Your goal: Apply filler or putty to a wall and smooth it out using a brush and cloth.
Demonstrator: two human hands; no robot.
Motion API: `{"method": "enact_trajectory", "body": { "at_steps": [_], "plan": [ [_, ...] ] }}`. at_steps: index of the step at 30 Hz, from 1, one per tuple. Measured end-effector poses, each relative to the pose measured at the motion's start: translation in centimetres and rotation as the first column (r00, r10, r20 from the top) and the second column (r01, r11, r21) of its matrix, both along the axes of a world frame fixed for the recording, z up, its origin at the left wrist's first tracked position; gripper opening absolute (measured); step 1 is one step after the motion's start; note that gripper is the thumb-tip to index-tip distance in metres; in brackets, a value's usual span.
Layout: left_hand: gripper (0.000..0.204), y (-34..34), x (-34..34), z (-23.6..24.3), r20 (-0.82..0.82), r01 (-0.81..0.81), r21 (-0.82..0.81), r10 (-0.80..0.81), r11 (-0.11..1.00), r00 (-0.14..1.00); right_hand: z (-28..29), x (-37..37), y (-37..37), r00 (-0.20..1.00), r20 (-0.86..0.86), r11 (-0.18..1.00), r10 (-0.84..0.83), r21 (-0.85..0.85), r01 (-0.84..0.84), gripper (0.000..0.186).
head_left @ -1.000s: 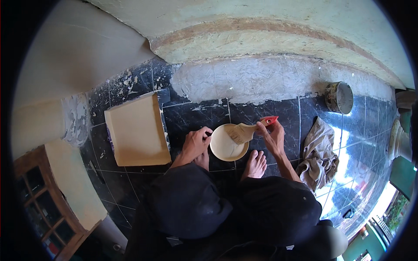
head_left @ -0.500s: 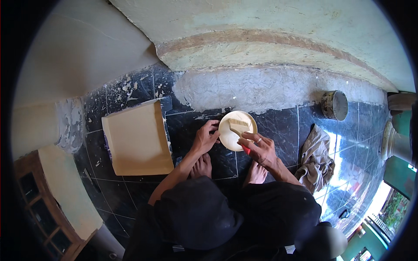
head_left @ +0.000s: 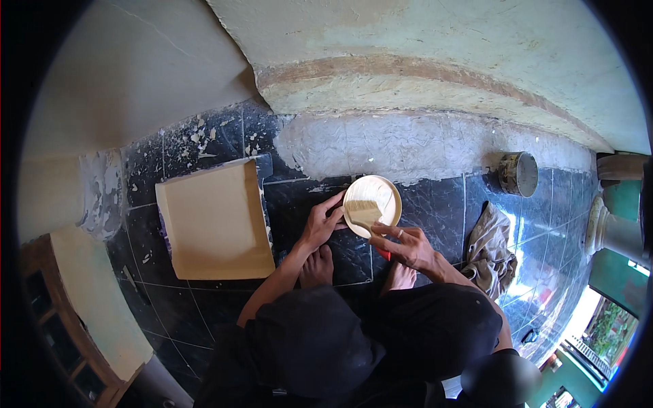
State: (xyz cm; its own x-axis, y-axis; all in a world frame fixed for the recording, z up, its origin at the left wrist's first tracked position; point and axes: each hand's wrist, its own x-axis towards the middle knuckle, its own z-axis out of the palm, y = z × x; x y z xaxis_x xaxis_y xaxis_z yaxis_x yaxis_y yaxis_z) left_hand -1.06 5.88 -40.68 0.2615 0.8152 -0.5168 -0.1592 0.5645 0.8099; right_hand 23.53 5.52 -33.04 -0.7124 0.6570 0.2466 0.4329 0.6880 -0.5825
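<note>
A round tub (head_left: 399,204) of pale cream paint is on the dark tiled floor between my feet, its open top facing me. My left hand (head_left: 322,223) grips the tub's left side, with thumb and fingers at its rim. In my right hand (head_left: 413,249) is a paintbrush (head_left: 364,212) with a red handle. Its wide, cream-coated bristles lie over the left part of the tub's opening, against the paint or just above it; I cannot tell which. My right fingers hide most of the handle.
On the left lies a shallow cardboard box (head_left: 218,224). A crumpled grey cloth (head_left: 491,248) lies to the right, with a paint-stained can (head_left: 518,174) on its side beyond it. Peeling wall (head_left: 435,88) runs along the far side, and paint flakes (head_left: 197,136) litter the far-left tiles.
The brush has swung left and toward me across the tub's opening. My left fingers have closed in on the tub's side. The whole view has shifted slightly.
</note>
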Motion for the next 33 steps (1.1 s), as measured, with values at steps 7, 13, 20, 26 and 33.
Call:
{"method": "enact_trajectory", "body": {
  "at_steps": [7, 13, 20, 26, 33],
  "plan": [
    [0.046, 0.9, -0.5, 1.0, 0.113, -0.121, 0.004, 0.12, 0.993, 0.986, 4.2, 0.9, 3.8, 0.974, -0.139, 0.983, -0.18, 0.011, 0.183, 0.027],
    [0.049, 2.8, -1.3, 4.1, 0.201, -0.207, 0.064, 0.191, 0.976, 0.961, 6.9, -0.4, 9.5, 0.958, -0.062, 0.943, -0.28, 0.172, 0.286, 0.026],
    [0.049, 4.6, -1.8, 7.1, 0.159, -0.304, 0.152, 0.281, 0.94, 0.947, 9.3, -3.8, 8.8, 0.862, -0.151, 0.847, -0.484, 0.169, 0.504, 0.023],
    [0.048, 5.4, -2.7, 9.1, 0.098, -0.296, 0.199, 0.282, 0.934, 0.954, 9.8, -5.0, 9.0, 0.587, -0.268, 0.643, -0.764, -0.393, 0.658, 0.025],
    [0.045, 4.3, -2.9, 9.9, 0.113, -0.315, 0.187, 0.298, 0.93, 0.948, 9.7, -4.1, 10.6, 0.52, -0.339, 0.619, -0.784, -0.492, 0.613, 0.029]
  ]
}}
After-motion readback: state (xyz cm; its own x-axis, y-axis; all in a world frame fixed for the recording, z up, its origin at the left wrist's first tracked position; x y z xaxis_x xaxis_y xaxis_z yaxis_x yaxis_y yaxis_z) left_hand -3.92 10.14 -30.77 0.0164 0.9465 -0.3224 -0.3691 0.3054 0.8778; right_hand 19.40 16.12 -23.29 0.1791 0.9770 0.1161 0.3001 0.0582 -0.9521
